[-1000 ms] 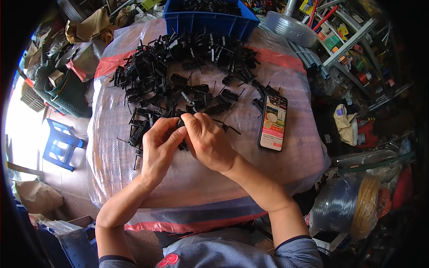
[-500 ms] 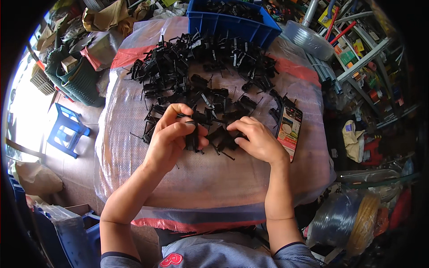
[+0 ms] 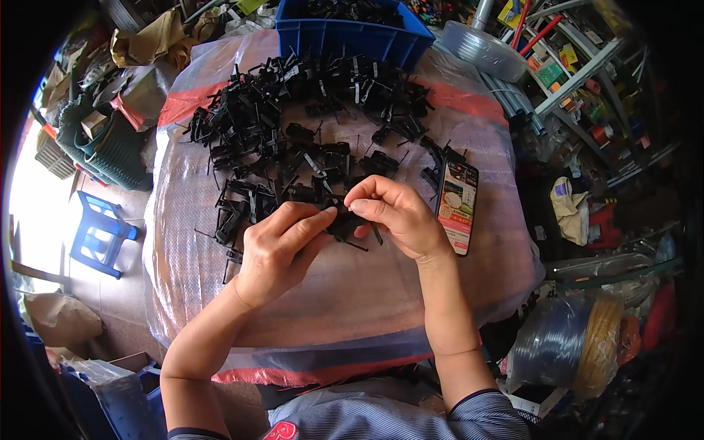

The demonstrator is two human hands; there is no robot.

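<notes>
My left hand (image 3: 282,242) is closed just above the near edge of the pile, fingers curled around a black plastic part that they mostly hide. Right beside it, my right hand (image 3: 400,216) pinches with thumb and forefinger close to the left fingertips; whatever is in that pinch is too small to make out. Beyond both hands spreads a heap of black plastic parts (image 3: 249,114) with thin stems sticking out, some lying loose close to my fingers.
A woven plastic sheet (image 3: 367,308) covers the work surface. To the right of my right hand lies a phone (image 3: 457,209) with its screen lit. At the far edge stands a blue bin (image 3: 352,37) of black parts. A blue stool (image 3: 103,231) is on the floor at left.
My right hand has lifted from the loose parts and come to the left hand's fingertips. The left hand has turned, hiding its black part. The whole view has shifted slightly.
</notes>
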